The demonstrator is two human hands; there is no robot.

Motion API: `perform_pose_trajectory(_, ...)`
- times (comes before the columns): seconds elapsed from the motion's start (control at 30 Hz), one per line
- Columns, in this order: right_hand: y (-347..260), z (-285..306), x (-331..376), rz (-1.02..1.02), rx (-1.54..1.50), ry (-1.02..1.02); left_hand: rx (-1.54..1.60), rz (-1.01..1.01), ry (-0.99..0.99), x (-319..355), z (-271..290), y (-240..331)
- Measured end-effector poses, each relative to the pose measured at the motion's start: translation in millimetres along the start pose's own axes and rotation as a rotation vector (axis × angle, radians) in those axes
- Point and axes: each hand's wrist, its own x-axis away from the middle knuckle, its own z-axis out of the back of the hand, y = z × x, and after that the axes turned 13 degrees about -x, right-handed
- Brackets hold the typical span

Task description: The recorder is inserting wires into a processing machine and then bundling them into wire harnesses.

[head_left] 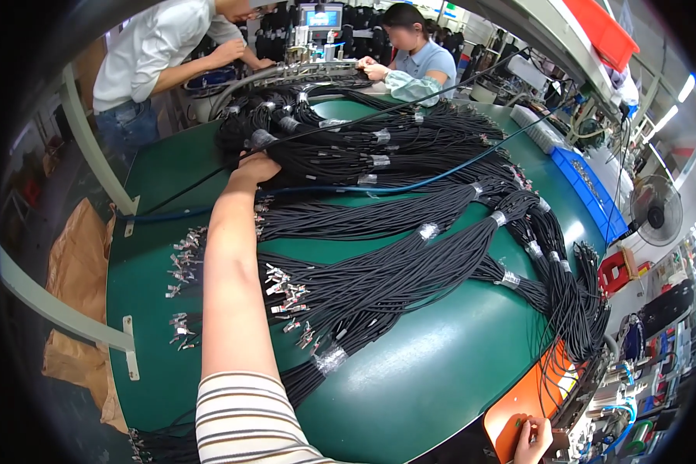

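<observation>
My left arm in a striped sleeve stretches far across the green table. At its end my left hand (258,168) is closed on a bundle of black cables (317,161), its fingertips partly hidden among them. More black cable bundles (394,274), bound with clear tape and tipped with small metal connectors (284,290), lie just right of my forearm. At the lower right my right hand (533,442) is over an orange board (510,414), thumb and fingers pinched together. Whatever is between them is too small to make out. Loose cable ends hang over the board's far part.
A blue tray (588,189) of small parts lies along the table's right edge, beside a white rack (537,127). A blue hose (410,185) and a dark rod cross above the cables. Metal frame legs (93,147) stand at left. Two people are at the far side.
</observation>
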Motion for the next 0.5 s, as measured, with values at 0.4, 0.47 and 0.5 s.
perform_pose_trajectory(0.4, -0.6, 5.7, -5.3, 0.030, 0.022, 0.028, 0.143, 0.026, 0.117, 89.5, 64.1, 35.5)
perform_pose_trajectory(0.47, 3.3, 5.0, -5.9, 0.049, 0.005, 0.036, 0.148, 0.009, 0.169, 105.3, 83.4, 38.8)
perform_pose_trajectory(0.5, 5.1, 5.6, -5.5, 0.060, 0.000, 0.041, 0.106, -0.013, 0.206, 114.2, 95.6, 41.6)
